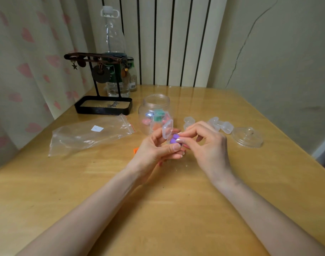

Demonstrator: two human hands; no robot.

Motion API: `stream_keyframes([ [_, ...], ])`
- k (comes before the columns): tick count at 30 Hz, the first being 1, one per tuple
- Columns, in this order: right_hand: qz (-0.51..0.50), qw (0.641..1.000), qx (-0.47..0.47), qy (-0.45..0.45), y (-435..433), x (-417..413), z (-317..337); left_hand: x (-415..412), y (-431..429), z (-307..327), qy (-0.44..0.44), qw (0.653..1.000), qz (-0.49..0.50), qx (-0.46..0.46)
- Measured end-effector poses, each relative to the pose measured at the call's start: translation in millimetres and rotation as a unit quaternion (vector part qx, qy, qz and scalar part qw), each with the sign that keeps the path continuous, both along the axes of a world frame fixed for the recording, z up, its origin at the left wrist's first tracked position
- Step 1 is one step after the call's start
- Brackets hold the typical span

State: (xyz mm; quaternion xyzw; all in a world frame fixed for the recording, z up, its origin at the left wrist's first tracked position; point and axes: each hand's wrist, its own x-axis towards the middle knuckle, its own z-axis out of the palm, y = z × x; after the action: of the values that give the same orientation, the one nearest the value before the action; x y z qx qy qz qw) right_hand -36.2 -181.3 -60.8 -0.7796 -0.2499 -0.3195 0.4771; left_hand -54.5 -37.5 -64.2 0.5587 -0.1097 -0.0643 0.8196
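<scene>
Left hand (154, 151) gripping open clear case (167, 130), lid up for access; right hand (208, 145) pinching purple plug (173, 139) to seat it.

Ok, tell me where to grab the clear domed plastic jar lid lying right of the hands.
Best pinch the small knob atop the clear domed plastic lid, coming straight down. It lies flat, dome up, on the wooden table, rim low, so the knob stands free.
</scene>
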Motion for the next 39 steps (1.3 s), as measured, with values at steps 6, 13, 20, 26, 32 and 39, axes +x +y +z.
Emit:
stream_keyframes([
  [6,0.094,0.99,-0.036,0.1,-13,-1,13,6,9,0,-0.013,1.0,-0.021,-0.019],
  [13,0.094,0.986,-0.116,0.071,-11,5,3,8,8,-8,-0.016,0.993,-0.051,0.101],
  [20,0.055,0.994,-0.077,0.046,-13,7,0,3,6,-5,-0.027,0.989,-0.019,0.144],
  [26,0.009,0.984,-0.065,0.167,-42,40,-10,33,20,28,-0.069,0.949,0.178,0.25],
  [32,-0.249,0.925,-0.224,0.182,-101,85,-44,97,36,73,-0.157,0.812,0.31,0.468],
  [39,-0.247,0.889,-0.338,0.185,-110,91,-51,91,46,45,-0.175,0.766,0.31,0.535],
])
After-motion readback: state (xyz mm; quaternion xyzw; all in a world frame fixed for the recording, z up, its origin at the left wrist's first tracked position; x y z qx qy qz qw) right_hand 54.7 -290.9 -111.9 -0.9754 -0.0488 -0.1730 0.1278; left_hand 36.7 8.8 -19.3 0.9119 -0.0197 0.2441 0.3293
